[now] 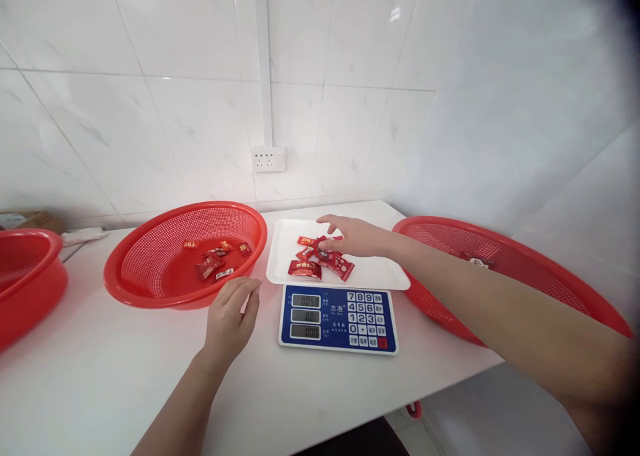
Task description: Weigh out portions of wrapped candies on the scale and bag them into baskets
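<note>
My right hand (354, 235) is open, its fingers spread just above or touching a small pile of red wrapped candies (306, 269). Under the candies is the white tray (280, 253) of a digital scale (337, 319), whose blue panel has three small displays and a number keypad. My left hand (233, 315) hovers at the front rim of the middle red basket (145, 301), fingers loosely bent, thumb apart, nothing visible in it. More red candies (210, 264) and a whitish packet (225, 274) lie inside that basket.
A red basket (515, 249) on the right, partly behind my right arm, holds a dark and white packet (479, 263). Another red basket (37, 296) stands at the left edge. A wall socket (269, 159) sits behind the white table (250, 389).
</note>
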`<state>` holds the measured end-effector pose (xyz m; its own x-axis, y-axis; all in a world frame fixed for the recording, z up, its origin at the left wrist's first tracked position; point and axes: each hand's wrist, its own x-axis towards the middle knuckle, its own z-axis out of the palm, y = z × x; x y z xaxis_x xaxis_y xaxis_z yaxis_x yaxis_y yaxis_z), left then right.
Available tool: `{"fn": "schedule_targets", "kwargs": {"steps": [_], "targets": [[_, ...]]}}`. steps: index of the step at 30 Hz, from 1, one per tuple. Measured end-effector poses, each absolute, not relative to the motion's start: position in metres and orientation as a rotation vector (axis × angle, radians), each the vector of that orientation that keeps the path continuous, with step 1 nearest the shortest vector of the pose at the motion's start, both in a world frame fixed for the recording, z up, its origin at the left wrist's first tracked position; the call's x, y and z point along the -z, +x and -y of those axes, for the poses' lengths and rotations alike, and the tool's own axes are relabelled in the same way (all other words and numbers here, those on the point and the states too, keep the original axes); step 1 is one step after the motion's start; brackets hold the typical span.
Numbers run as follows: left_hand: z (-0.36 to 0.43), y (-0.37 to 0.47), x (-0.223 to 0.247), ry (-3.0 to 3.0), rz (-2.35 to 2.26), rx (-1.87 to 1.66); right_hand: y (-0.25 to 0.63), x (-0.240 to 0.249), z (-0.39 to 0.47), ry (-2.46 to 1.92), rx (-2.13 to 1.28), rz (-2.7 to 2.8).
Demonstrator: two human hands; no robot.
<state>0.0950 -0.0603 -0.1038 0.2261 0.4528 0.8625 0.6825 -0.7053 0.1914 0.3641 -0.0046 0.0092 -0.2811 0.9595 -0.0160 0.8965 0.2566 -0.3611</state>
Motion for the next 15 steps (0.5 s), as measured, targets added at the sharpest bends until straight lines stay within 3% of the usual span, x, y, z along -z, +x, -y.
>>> {"fn": "schedule_targets", "kwargs": {"steps": [4, 15], "targets": [[0.061, 0.094, 0.103, -2.268, 1.066, 1.472, 0.374, -0.005, 0.010, -1.798, -0.273, 2.231], [0.064, 0.097, 0.101, -2.287, 1.073, 1.458, 0.394, 0.002, 0.047, -1.926, -0.329, 2.207]]}}
